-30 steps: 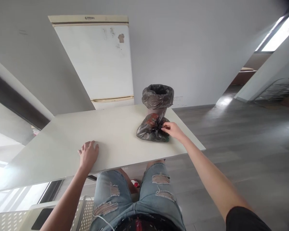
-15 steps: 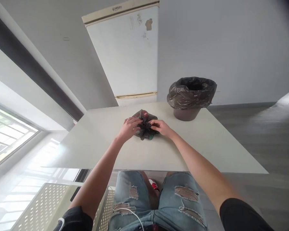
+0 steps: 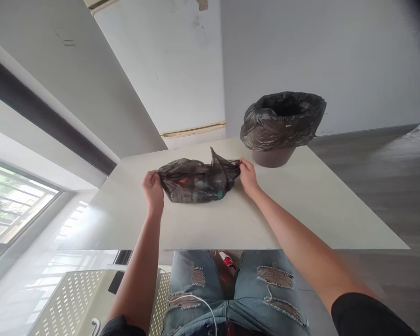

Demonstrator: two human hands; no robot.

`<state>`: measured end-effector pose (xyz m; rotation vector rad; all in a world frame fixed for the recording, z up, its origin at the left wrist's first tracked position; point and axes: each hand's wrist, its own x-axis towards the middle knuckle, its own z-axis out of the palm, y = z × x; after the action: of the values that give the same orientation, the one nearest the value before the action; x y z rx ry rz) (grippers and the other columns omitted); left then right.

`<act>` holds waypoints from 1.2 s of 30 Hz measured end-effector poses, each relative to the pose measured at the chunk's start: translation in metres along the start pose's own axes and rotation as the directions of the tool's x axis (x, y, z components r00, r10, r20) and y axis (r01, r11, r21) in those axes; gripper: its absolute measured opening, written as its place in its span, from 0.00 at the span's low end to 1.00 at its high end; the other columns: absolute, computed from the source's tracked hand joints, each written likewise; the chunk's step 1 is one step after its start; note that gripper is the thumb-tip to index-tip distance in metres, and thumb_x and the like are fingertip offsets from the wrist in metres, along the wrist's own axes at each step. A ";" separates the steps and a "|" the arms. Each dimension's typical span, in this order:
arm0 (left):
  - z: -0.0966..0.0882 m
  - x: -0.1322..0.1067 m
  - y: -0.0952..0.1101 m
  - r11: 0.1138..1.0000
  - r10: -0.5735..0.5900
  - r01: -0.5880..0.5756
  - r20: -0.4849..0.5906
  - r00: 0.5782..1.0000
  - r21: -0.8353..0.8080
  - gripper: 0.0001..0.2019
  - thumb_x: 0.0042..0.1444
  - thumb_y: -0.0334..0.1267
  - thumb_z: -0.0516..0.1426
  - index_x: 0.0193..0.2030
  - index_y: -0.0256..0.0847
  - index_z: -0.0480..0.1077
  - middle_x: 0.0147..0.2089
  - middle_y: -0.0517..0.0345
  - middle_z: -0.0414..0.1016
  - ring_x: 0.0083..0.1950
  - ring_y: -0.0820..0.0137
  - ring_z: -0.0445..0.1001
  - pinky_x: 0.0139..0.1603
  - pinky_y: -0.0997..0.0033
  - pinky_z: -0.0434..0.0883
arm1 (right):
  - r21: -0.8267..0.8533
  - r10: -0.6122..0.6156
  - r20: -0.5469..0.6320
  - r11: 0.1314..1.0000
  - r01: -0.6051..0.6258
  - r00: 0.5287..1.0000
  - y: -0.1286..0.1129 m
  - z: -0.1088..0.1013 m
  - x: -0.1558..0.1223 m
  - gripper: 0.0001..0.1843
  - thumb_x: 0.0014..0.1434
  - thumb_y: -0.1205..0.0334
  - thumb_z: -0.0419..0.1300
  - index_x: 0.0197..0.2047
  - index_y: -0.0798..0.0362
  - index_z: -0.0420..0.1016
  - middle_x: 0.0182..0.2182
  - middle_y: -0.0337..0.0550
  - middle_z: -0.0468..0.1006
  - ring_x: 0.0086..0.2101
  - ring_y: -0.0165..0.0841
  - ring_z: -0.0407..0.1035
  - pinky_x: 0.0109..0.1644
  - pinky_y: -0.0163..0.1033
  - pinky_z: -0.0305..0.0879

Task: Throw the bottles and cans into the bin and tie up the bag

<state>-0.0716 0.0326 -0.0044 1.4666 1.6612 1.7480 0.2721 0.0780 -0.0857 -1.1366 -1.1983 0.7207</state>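
Observation:
A dark, half-transparent plastic bag [image 3: 196, 182] with rubbish inside lies on the white table [image 3: 301, 205]. My left hand [image 3: 153, 187] pinches the bag's left edge and my right hand [image 3: 248, 172] pinches its right edge. The bag's mouth is pulled wide between them. Just behind my right hand stands a small brown bin [image 3: 282, 126] lined with a dark bag, its top open.
A white fridge [image 3: 175, 70] stands against the wall behind the table. A perforated white basket [image 3: 73, 298] sits by my left leg, under the table's near edge. A window is at the far left, grey floor to the right.
My left hand left the table top and joined my right hand at the bag. Both hands then moved apart, stretching the bunched bag open sideways.

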 end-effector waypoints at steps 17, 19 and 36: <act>0.044 -0.002 -0.077 0.898 -0.293 0.376 0.324 0.899 -0.230 0.19 0.51 0.51 0.63 0.46 0.43 0.74 0.39 0.52 0.81 0.42 0.57 0.81 0.41 0.60 0.79 | -0.216 -0.349 0.586 0.803 0.556 0.732 -0.040 -0.003 -0.021 0.14 0.67 0.65 0.57 0.41 0.49 0.86 0.40 0.48 0.83 0.39 0.42 0.76 0.56 0.52 0.68; 0.059 0.012 -0.084 0.881 -0.291 0.400 0.374 0.880 -0.254 0.18 0.47 0.47 0.63 0.43 0.41 0.74 0.35 0.54 0.80 0.38 0.58 0.80 0.37 0.61 0.78 | -0.223 -0.332 0.572 0.817 0.532 0.750 -0.039 -0.011 -0.019 0.15 0.69 0.63 0.56 0.48 0.48 0.86 0.36 0.44 0.82 0.32 0.37 0.73 0.49 0.48 0.68; 0.077 0.032 -0.106 0.900 -0.076 0.217 0.356 0.931 -0.377 0.16 0.50 0.39 0.59 0.46 0.41 0.77 0.44 0.53 0.82 0.48 0.56 0.79 0.50 0.61 0.76 | -0.198 -0.397 0.586 0.775 0.600 0.706 -0.059 -0.027 -0.017 0.10 0.71 0.53 0.61 0.38 0.46 0.79 0.57 0.49 0.81 0.58 0.50 0.73 0.69 0.63 0.64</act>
<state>-0.0653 0.1291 -0.0980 1.3078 1.1156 1.5400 0.2858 0.0367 -0.0348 -0.8494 -2.0917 0.3628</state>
